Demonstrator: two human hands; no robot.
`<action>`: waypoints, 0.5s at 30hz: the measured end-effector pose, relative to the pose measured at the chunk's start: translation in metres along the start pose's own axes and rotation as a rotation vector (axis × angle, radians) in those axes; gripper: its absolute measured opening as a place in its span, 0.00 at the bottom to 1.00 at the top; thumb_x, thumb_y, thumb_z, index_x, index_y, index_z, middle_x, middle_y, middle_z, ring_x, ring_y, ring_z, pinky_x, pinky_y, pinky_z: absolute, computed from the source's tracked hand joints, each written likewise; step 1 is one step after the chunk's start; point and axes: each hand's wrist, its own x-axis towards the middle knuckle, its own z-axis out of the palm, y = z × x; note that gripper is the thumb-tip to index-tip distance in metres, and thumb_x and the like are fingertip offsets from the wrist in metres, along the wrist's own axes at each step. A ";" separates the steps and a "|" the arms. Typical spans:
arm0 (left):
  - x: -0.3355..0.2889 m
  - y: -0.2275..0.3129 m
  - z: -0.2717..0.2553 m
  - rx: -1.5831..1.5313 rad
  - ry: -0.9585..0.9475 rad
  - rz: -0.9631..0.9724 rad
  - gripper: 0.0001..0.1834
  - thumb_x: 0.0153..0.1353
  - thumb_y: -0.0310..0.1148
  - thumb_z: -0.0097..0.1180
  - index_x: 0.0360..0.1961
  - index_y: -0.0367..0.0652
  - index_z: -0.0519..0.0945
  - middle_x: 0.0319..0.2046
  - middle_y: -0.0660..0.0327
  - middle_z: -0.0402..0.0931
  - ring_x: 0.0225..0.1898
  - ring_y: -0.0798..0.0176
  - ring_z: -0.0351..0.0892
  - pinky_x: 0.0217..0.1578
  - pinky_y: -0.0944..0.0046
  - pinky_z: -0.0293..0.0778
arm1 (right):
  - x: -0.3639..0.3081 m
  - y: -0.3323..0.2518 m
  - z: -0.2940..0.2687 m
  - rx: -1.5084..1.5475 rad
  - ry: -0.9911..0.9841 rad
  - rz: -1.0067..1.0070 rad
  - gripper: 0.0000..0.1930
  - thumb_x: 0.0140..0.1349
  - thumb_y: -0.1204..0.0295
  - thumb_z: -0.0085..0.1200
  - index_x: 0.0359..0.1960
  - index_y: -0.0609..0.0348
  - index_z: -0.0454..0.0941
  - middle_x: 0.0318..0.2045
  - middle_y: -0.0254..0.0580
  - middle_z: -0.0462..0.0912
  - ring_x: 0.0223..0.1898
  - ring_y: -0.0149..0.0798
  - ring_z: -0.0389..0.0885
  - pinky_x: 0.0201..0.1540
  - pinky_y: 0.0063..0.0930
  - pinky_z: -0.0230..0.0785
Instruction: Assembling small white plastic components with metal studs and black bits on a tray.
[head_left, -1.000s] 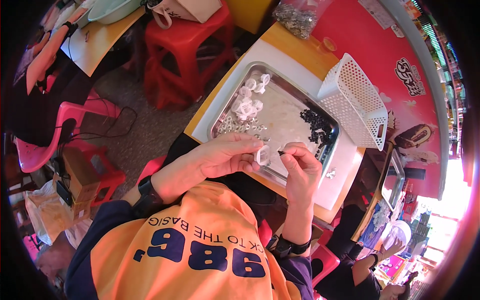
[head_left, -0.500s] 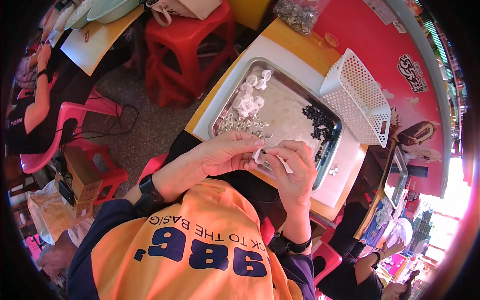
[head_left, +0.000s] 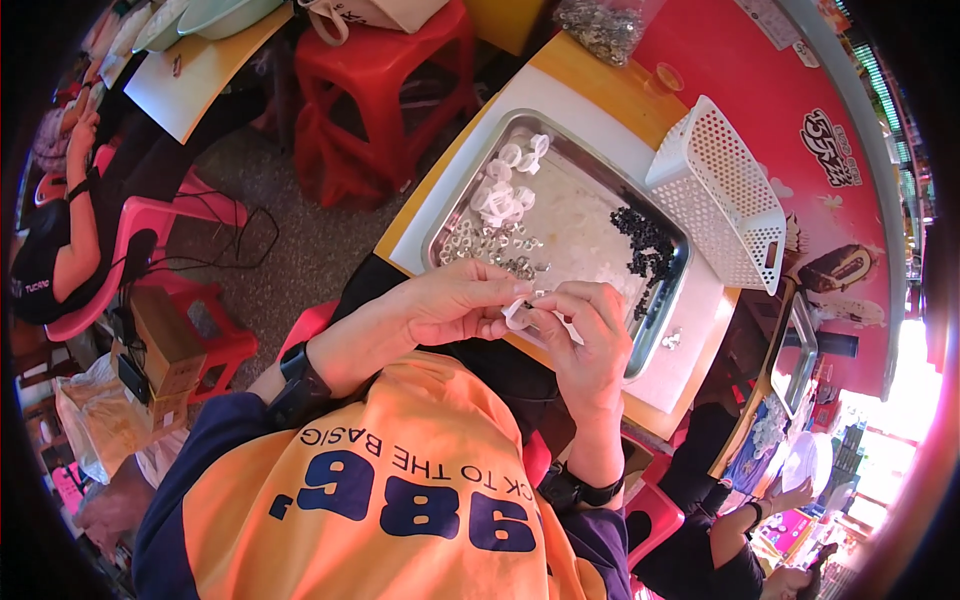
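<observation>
My left hand (head_left: 455, 305) and my right hand (head_left: 588, 335) meet over the near edge of a metal tray (head_left: 575, 210). Between their fingertips is a small white plastic ring-shaped part (head_left: 517, 316), pinched from both sides. A tiny dark piece shows at the right fingertips; its shape is too small to make out. The tray holds a heap of white plastic caps (head_left: 503, 203), a scatter of small shiny ring-like pieces (head_left: 480, 245) nearest my left hand, and a pile of small black pieces (head_left: 640, 240) along the right side.
A white perforated basket (head_left: 715, 190) stands right of the tray, and a clear bag of metal pieces (head_left: 600, 30) lies at the far end. A few small parts (head_left: 671, 340) rest beside the tray. Red stools (head_left: 385, 80) stand left. Other people sit at far left and lower right.
The white ring-shaped part has tilted slightly between my fingertips. Both hands keep nearly the same place and grip, while the whole view has shifted a little.
</observation>
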 end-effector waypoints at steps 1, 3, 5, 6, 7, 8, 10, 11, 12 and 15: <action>0.000 -0.001 0.000 -0.001 0.001 0.000 0.11 0.61 0.37 0.59 0.33 0.39 0.80 0.24 0.65 0.76 0.24 0.74 0.75 0.23 0.76 0.70 | -0.001 0.000 0.000 0.030 -0.005 0.044 0.10 0.44 0.77 0.64 0.29 0.55 0.79 0.30 0.33 0.78 0.33 0.37 0.75 0.41 0.30 0.62; 0.001 -0.003 -0.001 0.040 0.040 0.019 0.11 0.61 0.37 0.59 0.32 0.38 0.80 0.24 0.65 0.76 0.23 0.73 0.74 0.23 0.76 0.70 | -0.003 -0.001 0.001 0.060 -0.011 0.089 0.10 0.44 0.77 0.64 0.29 0.55 0.79 0.30 0.33 0.78 0.33 0.37 0.75 0.41 0.30 0.62; 0.002 -0.005 -0.001 0.047 0.047 0.036 0.11 0.60 0.37 0.59 0.32 0.38 0.80 0.24 0.65 0.76 0.23 0.73 0.74 0.23 0.76 0.70 | -0.006 -0.002 0.003 0.086 -0.004 0.184 0.10 0.44 0.78 0.65 0.29 0.55 0.79 0.30 0.34 0.78 0.33 0.37 0.75 0.41 0.30 0.63; 0.002 -0.006 -0.001 0.055 0.054 0.052 0.11 0.60 0.37 0.59 0.31 0.38 0.80 0.23 0.65 0.76 0.23 0.73 0.74 0.23 0.76 0.70 | -0.008 -0.002 0.004 0.087 -0.005 0.184 0.10 0.44 0.78 0.65 0.29 0.55 0.79 0.30 0.34 0.78 0.33 0.37 0.75 0.41 0.30 0.63; 0.002 -0.006 -0.001 0.054 0.055 0.052 0.11 0.60 0.37 0.59 0.31 0.38 0.80 0.23 0.65 0.76 0.23 0.73 0.74 0.23 0.76 0.70 | -0.009 -0.001 0.005 0.088 0.003 0.201 0.10 0.44 0.78 0.65 0.30 0.55 0.79 0.30 0.34 0.78 0.34 0.37 0.75 0.42 0.30 0.63; 0.002 -0.007 -0.001 0.061 0.059 0.038 0.11 0.61 0.37 0.58 0.30 0.39 0.79 0.24 0.65 0.76 0.23 0.73 0.74 0.23 0.75 0.70 | -0.010 -0.001 0.005 0.090 0.012 0.218 0.10 0.43 0.77 0.65 0.30 0.55 0.79 0.30 0.34 0.78 0.34 0.37 0.75 0.42 0.30 0.63; 0.002 -0.007 -0.001 0.069 0.064 0.023 0.12 0.62 0.38 0.56 0.29 0.40 0.78 0.24 0.64 0.76 0.23 0.73 0.73 0.24 0.75 0.69 | -0.010 0.000 0.004 0.036 0.005 0.159 0.11 0.43 0.77 0.66 0.30 0.55 0.80 0.30 0.34 0.78 0.35 0.38 0.75 0.43 0.30 0.63; 0.002 -0.006 -0.001 0.088 0.067 0.019 0.11 0.62 0.37 0.57 0.29 0.40 0.78 0.24 0.64 0.76 0.23 0.73 0.74 0.24 0.75 0.69 | -0.010 0.000 0.003 -0.017 -0.004 0.099 0.11 0.43 0.76 0.66 0.30 0.55 0.80 0.30 0.34 0.78 0.35 0.39 0.75 0.43 0.31 0.63; 0.002 -0.006 -0.001 0.108 0.070 0.015 0.11 0.62 0.36 0.57 0.29 0.40 0.78 0.24 0.65 0.76 0.23 0.73 0.74 0.24 0.74 0.70 | -0.010 0.001 0.002 -0.015 -0.005 0.099 0.11 0.43 0.76 0.66 0.30 0.55 0.80 0.30 0.34 0.78 0.35 0.39 0.75 0.43 0.31 0.63; 0.000 -0.004 -0.002 0.164 0.076 -0.026 0.10 0.61 0.35 0.58 0.29 0.39 0.79 0.24 0.65 0.76 0.23 0.73 0.75 0.24 0.74 0.71 | -0.010 -0.002 -0.001 -0.033 -0.034 0.039 0.11 0.44 0.77 0.66 0.31 0.57 0.79 0.30 0.37 0.77 0.33 0.38 0.76 0.41 0.30 0.68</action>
